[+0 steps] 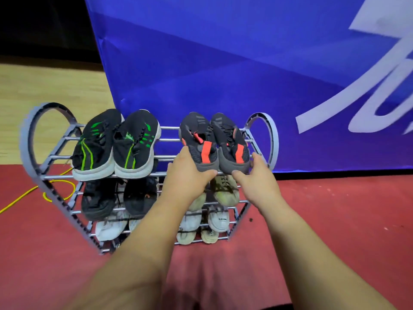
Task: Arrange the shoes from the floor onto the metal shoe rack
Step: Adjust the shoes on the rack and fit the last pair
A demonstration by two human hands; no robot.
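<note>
Big blue banner (223, 63) w/ white lettering is hanging across the back. Yellow cable (59, 180) is looping over the red floor (335, 220) at left, and wood flooring (55, 86) is showing beyond.

Top tier of the metal shoe rack (167, 139): your only bare bars are the gap between the green-striped pair (116, 144) and the grey-orange pair (214, 142). Lower tiers are crowded with shoes. Blue banner (223, 63) close behind the rack. Yellow cable (58, 180) on the floor to your left. Red floor (324, 220) open on your right.
</note>
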